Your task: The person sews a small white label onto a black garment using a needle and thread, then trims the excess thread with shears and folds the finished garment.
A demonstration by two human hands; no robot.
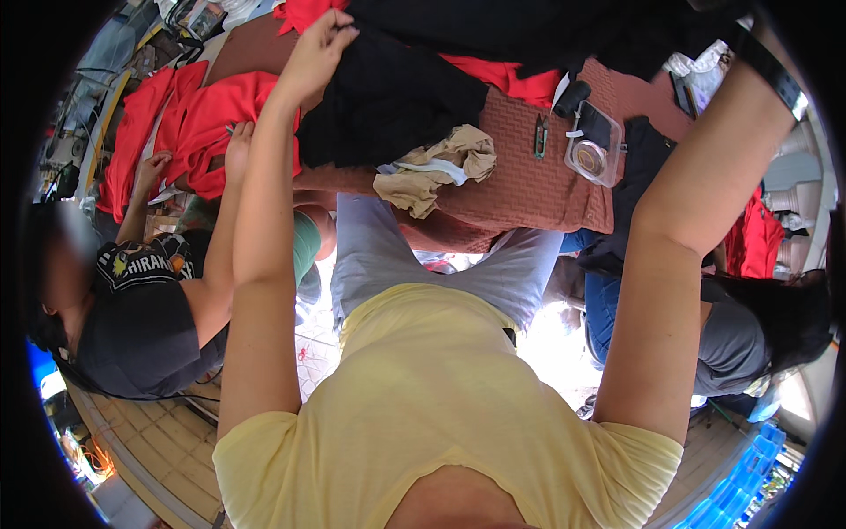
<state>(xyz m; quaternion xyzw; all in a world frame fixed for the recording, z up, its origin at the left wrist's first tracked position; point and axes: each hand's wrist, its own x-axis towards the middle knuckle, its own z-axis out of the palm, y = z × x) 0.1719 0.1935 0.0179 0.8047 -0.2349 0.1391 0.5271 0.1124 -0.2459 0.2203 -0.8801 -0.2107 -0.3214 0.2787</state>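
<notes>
My left hand is raised over the far left part of the table, its fingers bent at the left end of a wide black cloth. Thumb and forefinger appear to pinch its edge. From there the cloth runs across the far side toward my stretched right arm. My right hand lies beyond the upper picture edge; only the forearm and a dark wristband show. Below the wide cloth, another black fabric piece is spread on the table, its edges partly hidden.
The table has a brown textured cover. On it lie crumpled tan fabric, thread snips, a clear plastic box and a black spool. At left a person handles red fabric; another person sits at right.
</notes>
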